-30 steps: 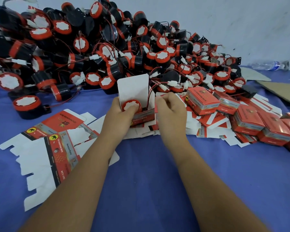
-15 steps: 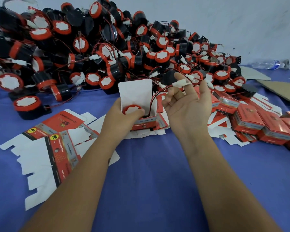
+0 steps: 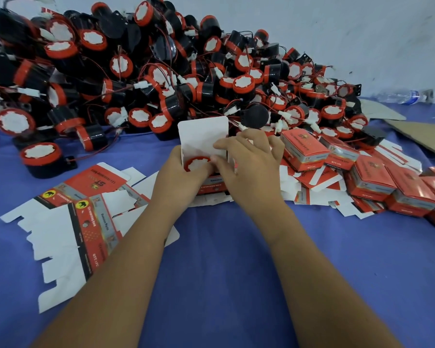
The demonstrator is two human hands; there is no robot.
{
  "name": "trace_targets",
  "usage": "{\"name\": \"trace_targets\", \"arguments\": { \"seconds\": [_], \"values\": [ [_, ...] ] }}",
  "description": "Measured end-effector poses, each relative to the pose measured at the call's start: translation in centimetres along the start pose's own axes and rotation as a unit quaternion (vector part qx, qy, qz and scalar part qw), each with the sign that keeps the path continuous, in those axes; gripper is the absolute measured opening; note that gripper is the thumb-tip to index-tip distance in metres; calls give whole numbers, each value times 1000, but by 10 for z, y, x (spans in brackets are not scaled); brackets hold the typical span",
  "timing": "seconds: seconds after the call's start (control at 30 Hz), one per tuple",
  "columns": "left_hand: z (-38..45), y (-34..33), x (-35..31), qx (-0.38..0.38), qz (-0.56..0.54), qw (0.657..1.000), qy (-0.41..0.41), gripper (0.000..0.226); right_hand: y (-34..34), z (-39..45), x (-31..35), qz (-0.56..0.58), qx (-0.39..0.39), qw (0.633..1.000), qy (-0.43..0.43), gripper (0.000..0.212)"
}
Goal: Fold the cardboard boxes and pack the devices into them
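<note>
Box (image 3: 206, 156) w/ device (image 3: 196, 164) in both hands, device pile (image 3: 161, 71) behind

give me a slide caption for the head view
Both hands, left hand and right hand, seat a device in an open box.

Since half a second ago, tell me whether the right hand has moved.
Yes. The right hand has come down and left onto the open box, away from the device pile.

Both hands (image 3: 211, 169) hold an open box (image 3: 212, 183) with a device (image 3: 197, 164) inside
</note>
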State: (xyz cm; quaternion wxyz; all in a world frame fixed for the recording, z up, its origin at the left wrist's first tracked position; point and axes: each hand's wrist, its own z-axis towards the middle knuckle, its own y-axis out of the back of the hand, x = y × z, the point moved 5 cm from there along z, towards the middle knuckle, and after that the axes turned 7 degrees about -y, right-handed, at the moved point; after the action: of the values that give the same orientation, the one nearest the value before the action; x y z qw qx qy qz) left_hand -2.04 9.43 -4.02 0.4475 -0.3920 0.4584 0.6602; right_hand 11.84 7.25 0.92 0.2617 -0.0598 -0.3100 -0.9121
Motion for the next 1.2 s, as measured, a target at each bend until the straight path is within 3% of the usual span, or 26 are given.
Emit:
{"name": "trace_targets", "arguments": {
  "seconds": [0.17, 0.33, 0.43, 0.6, 0.7, 0.77, 0.87, 0.93, 1.2],
  "values": [
    [2, 0, 3, -7, -3, 1000, -2, 46, -2, -3, -3, -30, -21, 999, 12, 13],
    [3, -1, 4, -6, 7, 1000, -3, 50, -3, 3, -3, -3, 36, 998, -50, 59],
    [4, -1, 4, -2, 8, 1000, -6, 51, 0, 4, -7, 27, 39, 997, -68, 45],
    [5, -2, 5, 4, 9, 1000, 3, 54, 1, 3, -8, -1, 60, 998, -27, 15],
    [4, -1, 4, 0, 15, 1000, 3, 57, -1, 3, -8, -11, 60, 998, -18, 9],
    [3, -1, 3, 0, 12, 1000, 0, 58, -3, 2, -11, 48, 67, 996, -45, 21],
    [3, -2, 3, 4, 10, 1000, -3, 57, -9, 0, -14, 177, 109, 968, -143, 59],
    [3, -1, 3, 3, 12, 1000, -3, 53, -10, -2, -14, 197, 113, 961, -155, 66],
    [4, -2, 2, 13, 2, 1000, -3, 47, -14, -5, -15, 227, 163, 946, -167, 25]
  ]
}}
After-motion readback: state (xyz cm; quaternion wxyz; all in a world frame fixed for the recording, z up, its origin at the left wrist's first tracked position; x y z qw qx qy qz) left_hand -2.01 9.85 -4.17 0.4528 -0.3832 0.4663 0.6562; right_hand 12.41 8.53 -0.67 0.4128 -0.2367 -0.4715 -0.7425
